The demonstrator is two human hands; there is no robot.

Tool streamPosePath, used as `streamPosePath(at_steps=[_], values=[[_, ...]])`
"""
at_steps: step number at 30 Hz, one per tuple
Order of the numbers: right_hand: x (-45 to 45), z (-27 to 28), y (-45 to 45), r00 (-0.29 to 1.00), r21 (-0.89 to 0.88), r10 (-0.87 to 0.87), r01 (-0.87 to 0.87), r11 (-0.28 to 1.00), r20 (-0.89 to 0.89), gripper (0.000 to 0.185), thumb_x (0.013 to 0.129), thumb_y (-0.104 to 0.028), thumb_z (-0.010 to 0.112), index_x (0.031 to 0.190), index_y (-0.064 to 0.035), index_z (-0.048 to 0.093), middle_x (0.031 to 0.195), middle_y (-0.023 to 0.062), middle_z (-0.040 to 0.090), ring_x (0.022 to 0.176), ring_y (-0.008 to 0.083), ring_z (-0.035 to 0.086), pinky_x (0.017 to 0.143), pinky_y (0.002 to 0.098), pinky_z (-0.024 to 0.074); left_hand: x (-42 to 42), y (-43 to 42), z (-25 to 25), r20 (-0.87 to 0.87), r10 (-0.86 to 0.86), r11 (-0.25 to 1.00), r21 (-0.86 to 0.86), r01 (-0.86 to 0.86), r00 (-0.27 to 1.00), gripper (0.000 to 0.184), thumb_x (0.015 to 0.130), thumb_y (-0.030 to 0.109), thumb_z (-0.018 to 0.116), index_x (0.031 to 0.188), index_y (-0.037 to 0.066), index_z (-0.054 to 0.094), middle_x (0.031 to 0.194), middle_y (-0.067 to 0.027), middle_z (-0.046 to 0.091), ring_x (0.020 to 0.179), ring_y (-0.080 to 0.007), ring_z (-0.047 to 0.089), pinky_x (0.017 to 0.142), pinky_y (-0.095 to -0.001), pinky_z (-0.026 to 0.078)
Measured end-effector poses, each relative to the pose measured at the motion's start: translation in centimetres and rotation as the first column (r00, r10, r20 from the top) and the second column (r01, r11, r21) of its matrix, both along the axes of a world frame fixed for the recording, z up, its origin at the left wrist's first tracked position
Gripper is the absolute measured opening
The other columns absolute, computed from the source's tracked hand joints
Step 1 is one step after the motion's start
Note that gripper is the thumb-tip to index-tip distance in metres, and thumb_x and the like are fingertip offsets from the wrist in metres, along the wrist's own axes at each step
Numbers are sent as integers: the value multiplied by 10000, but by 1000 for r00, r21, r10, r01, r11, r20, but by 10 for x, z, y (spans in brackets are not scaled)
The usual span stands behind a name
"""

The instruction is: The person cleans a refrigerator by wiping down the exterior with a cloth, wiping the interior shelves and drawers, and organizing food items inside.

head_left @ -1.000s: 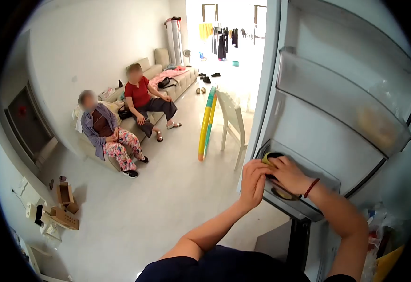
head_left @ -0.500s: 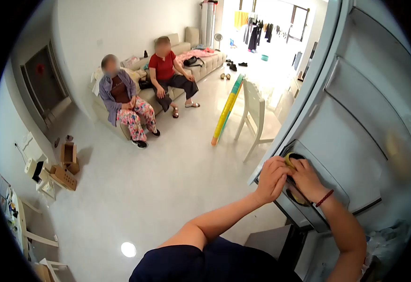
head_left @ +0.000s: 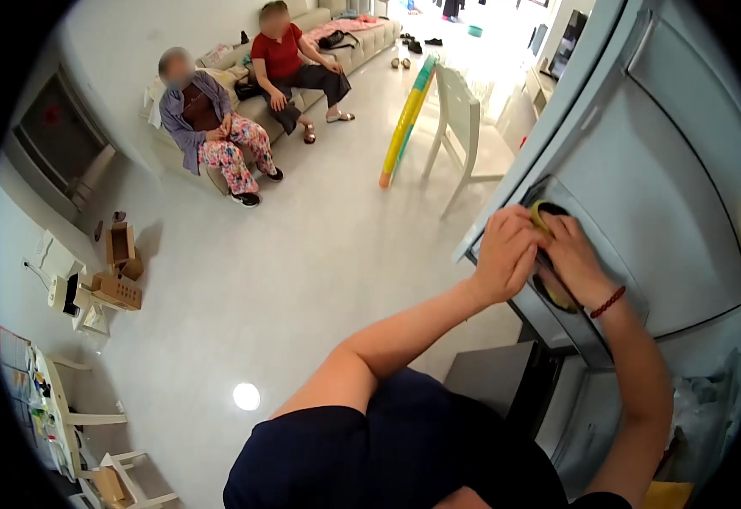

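Both hands meet at a round yellow-green rimmed item with a dark middle, in the lower bin of the open fridge door. My left hand has its fingers bent against the item's near side. My right hand, with a dark red bead bracelet at the wrist, has its fingers curled onto the item from the right. The fingers overlap, so part of the item is hidden. A second round item lies below, behind the bin's clear front.
Two people sit on a beige sofa at the upper left. A white chair and a yellow-and-teal hoop stand beyond the door. Cardboard boxes lie at the left. Plastic bags are inside the fridge at the lower right.
The view has tilted and turned, so the sofa and people appear higher. The fridge door appears at a different slant. Both hands stay at the round item.
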State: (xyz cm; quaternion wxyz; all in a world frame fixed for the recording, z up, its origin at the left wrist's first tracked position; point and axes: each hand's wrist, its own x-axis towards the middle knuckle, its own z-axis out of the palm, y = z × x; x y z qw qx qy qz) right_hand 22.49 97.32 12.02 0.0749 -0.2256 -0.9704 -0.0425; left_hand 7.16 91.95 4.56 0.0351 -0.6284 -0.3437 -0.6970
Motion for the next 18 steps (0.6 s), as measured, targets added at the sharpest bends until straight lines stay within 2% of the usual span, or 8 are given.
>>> streamPosePath(at_steps=[9,14,18], values=[[-2,2,-1,999,-23,-21,22,1000,37,407,820,-111,607,1223,-95,556,1342,100,438,1185,316,417,1021,404,381,0,-4,5,7,18,999,37,-18,1000,147,784,20,527,893,65,615,938,-97,559,1046,-326,493,913,-418,372],[3,-3,4,1000,11,0,-1,1000,27,372,821,-132,614,1189,-94,576,1328,94,441,1184,313,420,1012,405,391,2,-1,1,3,19,999,27,-20,1000,144,791,4,522,882,57,619,929,-105,579,1029,-336,503,904,-413,384],[0,-3,5,999,42,1,-3,999,44,402,808,-127,631,1205,-99,573,1327,92,441,1193,313,418,1027,403,387,1,-8,5,-13,20,1000,3,-20,1000,156,814,0,513,913,53,621,956,-108,575,1074,-338,490,940,-413,383]])
